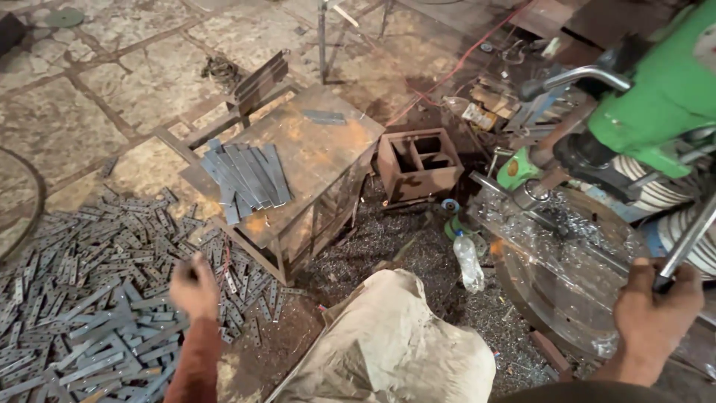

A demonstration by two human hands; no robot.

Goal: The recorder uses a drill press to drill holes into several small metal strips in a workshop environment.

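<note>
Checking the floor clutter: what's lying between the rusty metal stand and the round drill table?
In the head view, a clear plastic bottle lies on the shaving-strewn floor between the stand and the drill table.

Clear plastic bottle (468, 261) on shavings, rusty metal box (418, 164), crumpled sack (388, 351), stone floor (67, 112)

My right grip (656, 302) closes on a smooth bare-metal lever (690, 239). Drill press (664, 97): glossy green paint. Its round table (559, 261): shiny worn steel under bright swarf. Counter (321, 149): rusty, matt sheet metal. Flat bars (246, 175) at its left edge: dull grey steel. Bottle (468, 261): clear plastic. Sack (388, 351): coarse cloth.
</note>
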